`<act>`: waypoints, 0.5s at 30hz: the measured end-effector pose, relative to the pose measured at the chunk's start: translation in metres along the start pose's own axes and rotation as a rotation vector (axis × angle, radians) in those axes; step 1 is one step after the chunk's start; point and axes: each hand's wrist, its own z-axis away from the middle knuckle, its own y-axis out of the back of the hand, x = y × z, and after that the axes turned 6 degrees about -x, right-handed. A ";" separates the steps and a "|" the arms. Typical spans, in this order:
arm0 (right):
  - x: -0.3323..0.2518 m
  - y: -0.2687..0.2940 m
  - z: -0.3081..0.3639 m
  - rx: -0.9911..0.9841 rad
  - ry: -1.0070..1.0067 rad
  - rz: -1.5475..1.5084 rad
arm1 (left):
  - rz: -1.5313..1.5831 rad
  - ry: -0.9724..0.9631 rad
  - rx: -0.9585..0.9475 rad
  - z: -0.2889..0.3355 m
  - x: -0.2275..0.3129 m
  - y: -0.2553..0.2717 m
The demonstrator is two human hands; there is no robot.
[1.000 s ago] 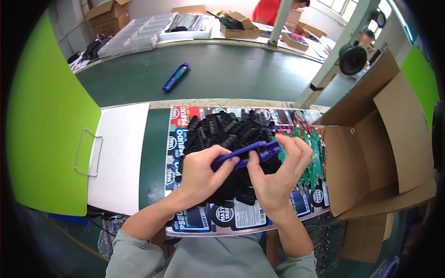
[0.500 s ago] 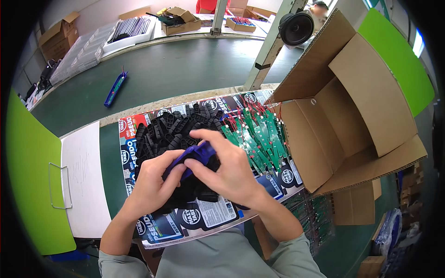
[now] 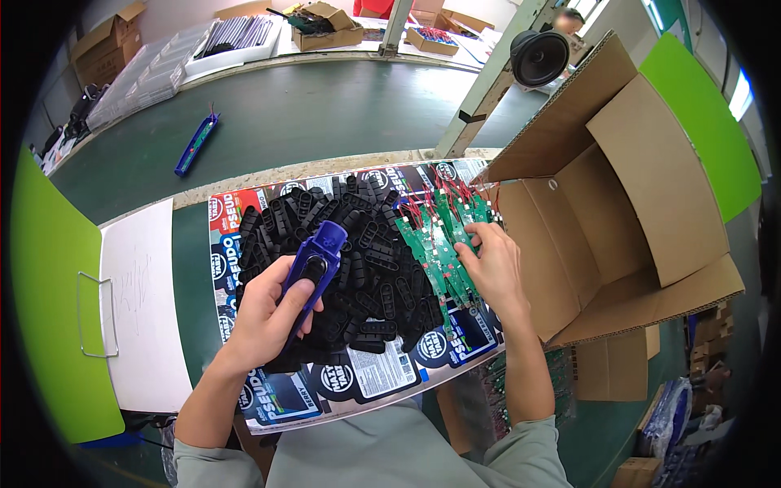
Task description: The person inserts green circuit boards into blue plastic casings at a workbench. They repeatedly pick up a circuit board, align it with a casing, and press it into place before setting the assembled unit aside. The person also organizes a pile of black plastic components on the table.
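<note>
A blue plastic housing (image 3: 329,237) is tilted in my left hand (image 3: 267,315), which is closed around its lower part. A black rubbery insert (image 3: 314,267) sits in the housing, with my thumb lying on it. My right hand (image 3: 498,272) is at the pile of narrow green circuit boards (image 3: 431,252) with red wires, thumb and fingertips pinched on a board. Just how it grips the board is partly hidden by the fingers. Between the hands lies a heap of ridged black pieces (image 3: 378,244), like those beside the housing.
Printed card sheet (image 3: 382,372) lies under the piles. An open cardboard box (image 3: 606,220) stands at the right. Farther off, a blue housing with a board (image 3: 197,145) rests on the green surface (image 3: 325,102). A round black speaker (image 3: 539,58) is by a post; a person is behind.
My right hand has left the blue housing and moved right to the circuit boards. My left hand still holds the housing, now turned more upright with the black insert showing.
</note>
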 end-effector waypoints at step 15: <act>-0.009 0.030 0.005 0.249 0.093 0.253 | 0.097 0.020 -0.034 0.000 -0.003 0.001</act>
